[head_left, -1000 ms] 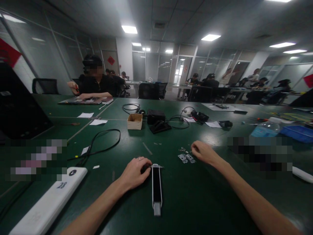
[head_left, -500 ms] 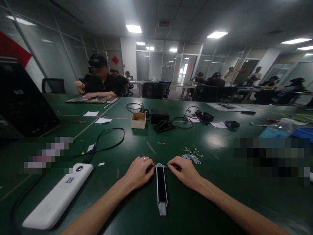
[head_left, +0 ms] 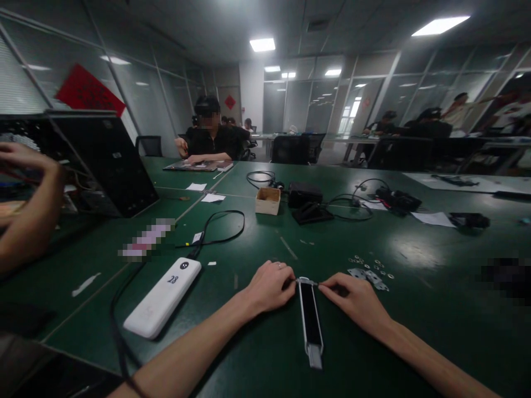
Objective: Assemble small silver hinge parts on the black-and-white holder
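Black within white, steadied from both sides.
Pinched at opposite ends of the crosspiece (head_left: 307, 282) between thumb and fingertips of left hand (head_left: 270, 286) and right hand (head_left: 359, 298), probably to stop the narrow frame (head_left: 311, 315) turning. Laid flat on the green table (head_left: 257, 367), between both hands, with grey tab (head_left: 315, 357) toward the body; metal plates (head_left: 375, 278) and rings (head_left: 378, 262) just beyond the right hand, seemingly for easy reach.

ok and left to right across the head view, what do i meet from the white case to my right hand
white case marked 28, left hand, slim black-and-white piece, right hand
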`<action>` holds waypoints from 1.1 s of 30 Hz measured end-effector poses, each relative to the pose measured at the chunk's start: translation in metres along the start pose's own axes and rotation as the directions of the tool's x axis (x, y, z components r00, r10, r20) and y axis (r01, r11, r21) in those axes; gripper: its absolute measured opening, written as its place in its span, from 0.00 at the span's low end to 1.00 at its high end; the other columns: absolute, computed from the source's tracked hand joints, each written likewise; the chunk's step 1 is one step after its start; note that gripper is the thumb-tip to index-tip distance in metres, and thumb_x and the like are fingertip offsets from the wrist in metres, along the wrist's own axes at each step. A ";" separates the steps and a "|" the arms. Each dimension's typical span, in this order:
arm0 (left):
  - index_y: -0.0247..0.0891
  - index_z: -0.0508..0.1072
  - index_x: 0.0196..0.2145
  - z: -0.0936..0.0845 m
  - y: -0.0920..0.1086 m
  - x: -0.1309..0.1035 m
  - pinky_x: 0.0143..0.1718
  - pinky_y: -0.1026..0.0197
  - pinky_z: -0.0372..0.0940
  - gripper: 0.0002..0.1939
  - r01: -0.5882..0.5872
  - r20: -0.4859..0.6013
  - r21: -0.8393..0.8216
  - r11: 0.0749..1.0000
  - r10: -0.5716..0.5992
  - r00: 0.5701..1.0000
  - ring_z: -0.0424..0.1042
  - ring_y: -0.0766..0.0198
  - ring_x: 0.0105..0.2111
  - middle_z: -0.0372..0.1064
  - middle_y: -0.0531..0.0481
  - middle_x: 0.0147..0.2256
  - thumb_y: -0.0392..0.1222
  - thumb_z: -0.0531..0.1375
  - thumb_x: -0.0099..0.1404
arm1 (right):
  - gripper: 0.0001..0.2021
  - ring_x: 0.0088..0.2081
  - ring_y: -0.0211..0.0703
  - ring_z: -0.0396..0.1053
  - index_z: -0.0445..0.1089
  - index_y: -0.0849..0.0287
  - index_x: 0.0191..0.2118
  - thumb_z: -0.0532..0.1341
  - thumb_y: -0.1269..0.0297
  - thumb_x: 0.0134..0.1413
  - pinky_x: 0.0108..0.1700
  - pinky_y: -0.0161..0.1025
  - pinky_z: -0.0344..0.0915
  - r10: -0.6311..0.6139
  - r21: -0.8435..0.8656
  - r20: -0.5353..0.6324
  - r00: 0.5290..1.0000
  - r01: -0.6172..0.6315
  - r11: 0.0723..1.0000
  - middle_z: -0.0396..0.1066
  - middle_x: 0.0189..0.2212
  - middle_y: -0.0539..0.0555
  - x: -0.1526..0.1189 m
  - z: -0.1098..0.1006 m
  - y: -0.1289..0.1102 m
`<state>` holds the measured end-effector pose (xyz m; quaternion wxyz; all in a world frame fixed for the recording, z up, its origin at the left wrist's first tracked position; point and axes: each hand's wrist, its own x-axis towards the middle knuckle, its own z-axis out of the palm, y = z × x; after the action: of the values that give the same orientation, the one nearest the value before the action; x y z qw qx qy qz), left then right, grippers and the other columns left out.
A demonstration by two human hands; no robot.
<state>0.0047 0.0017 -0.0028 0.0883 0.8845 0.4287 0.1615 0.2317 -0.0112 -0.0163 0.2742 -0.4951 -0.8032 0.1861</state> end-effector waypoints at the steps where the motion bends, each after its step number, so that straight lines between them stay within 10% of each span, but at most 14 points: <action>1: 0.37 0.69 0.32 0.000 0.000 0.000 0.36 0.60 0.59 0.05 -0.001 0.002 0.001 1.000 0.001 1.000 0.69 0.61 0.32 0.69 0.50 0.30 0.38 0.56 0.63 | 0.11 0.28 0.41 0.70 0.74 0.56 0.32 0.57 0.57 0.55 0.29 0.38 0.68 -0.004 -0.009 -0.009 1.000 0.004 1.000 0.74 0.27 0.52 0.000 0.000 0.000; 33: 0.37 0.71 0.35 0.000 0.001 -0.002 0.36 0.59 0.60 0.06 -0.028 -0.012 0.008 1.000 0.028 1.000 0.70 0.60 0.34 0.71 0.49 0.32 0.38 0.54 0.64 | 0.17 0.52 0.52 0.62 0.69 0.52 0.51 0.51 0.62 0.60 0.52 0.55 0.62 -0.142 -0.203 0.106 0.984 0.162 0.966 0.68 0.50 0.57 0.002 0.004 0.009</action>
<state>0.0044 -0.0001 -0.0031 0.0802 0.8898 0.4172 0.1665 0.2350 -0.0057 -0.0244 0.1968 -0.4492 -0.8656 0.1008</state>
